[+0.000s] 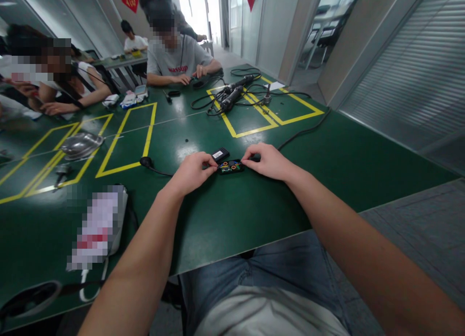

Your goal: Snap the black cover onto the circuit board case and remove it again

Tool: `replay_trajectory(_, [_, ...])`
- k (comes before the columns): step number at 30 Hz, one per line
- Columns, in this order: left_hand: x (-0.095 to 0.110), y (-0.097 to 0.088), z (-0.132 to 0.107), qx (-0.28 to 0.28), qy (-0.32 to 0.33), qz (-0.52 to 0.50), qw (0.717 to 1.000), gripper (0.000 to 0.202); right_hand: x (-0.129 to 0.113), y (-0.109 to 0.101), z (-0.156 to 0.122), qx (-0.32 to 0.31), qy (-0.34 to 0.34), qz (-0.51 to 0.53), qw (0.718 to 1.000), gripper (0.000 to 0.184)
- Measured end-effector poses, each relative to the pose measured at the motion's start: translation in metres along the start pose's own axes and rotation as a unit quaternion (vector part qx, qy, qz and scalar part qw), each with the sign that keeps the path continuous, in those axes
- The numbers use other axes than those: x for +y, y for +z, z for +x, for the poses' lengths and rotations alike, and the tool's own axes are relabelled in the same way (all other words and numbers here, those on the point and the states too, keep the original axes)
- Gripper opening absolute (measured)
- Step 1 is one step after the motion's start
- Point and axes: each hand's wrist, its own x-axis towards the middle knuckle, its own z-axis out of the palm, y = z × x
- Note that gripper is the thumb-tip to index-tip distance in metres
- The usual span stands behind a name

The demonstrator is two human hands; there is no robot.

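Observation:
A small black electronics case (231, 168) lies opened on the green table in front of me, with a circuit board, coloured wires and two orange rings showing. At its left end, my left hand (196, 170) is closed, thumb and finger pinched on the case's edge or a wire there. My right hand (265, 160) pinches at the right end in the same way. Exactly what each fingertip grips is too small to see. Just behind the case rests a black cover (220, 154) with a white label. A black cable with a plug (146, 161) extends leftward from near my left hand.
Electric screwdrivers (232, 97) with tangled cables lie across the yellow tape outlines (254, 131). On the left are a clear plastic bowl-shaped part (82, 145), a metal piece (62, 170) and a white device (119, 219) with a cable. Co-workers (178, 59) sit across the table.

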Motion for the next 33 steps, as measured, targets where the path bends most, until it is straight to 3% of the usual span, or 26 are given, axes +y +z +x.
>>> replay_trajectory(5, [-0.004, 0.012, 0.002, 0.054, 0.032, 0.049, 0.997, 0.015, -0.001, 0.001, -0.002, -0.007, 0.019, 0.021, 1.0, 0.008])
replay_trajectory(8, [-0.007, 0.022, 0.006, 0.061, 0.032, 0.051, 0.996, 0.036, -0.002, 0.002, -0.003, -0.004, 0.018, 0.013, 1.0, 0.007])
replay_trajectory(13, [-0.015, 0.025, 0.01, 0.047, -0.011, 0.065, 0.997, 0.043, -0.004, 0.002, -0.003, -0.001, 0.015, 0.02, 1.0, 0.005])
replay_trajectory(18, [-0.016, 0.017, 0.007, 0.092, -0.066, 0.045, 0.993, 0.028, -0.004, 0.002, -0.003, 0.001, 0.015, 0.019, 1.0, 0.006])
replay_trajectory(21, [-0.01, 0.014, 0.006, 0.108, -0.099, 0.033, 0.989, 0.032, -0.003, 0.002, -0.003, 0.001, 0.014, 0.018, 1.0, 0.009])
replay_trajectory(27, [0.011, 0.015, 0.004, 0.101, 0.001, 0.007, 0.995, 0.035, 0.0, 0.004, -0.001, 0.003, 0.031, 0.006, 1.0, 0.018])
replay_trajectory(33, [0.019, 0.024, 0.002, 0.014, 0.085, -0.029, 0.996, 0.034, -0.001, 0.004, 0.0, 0.002, 0.044, -0.008, 0.999, 0.021])
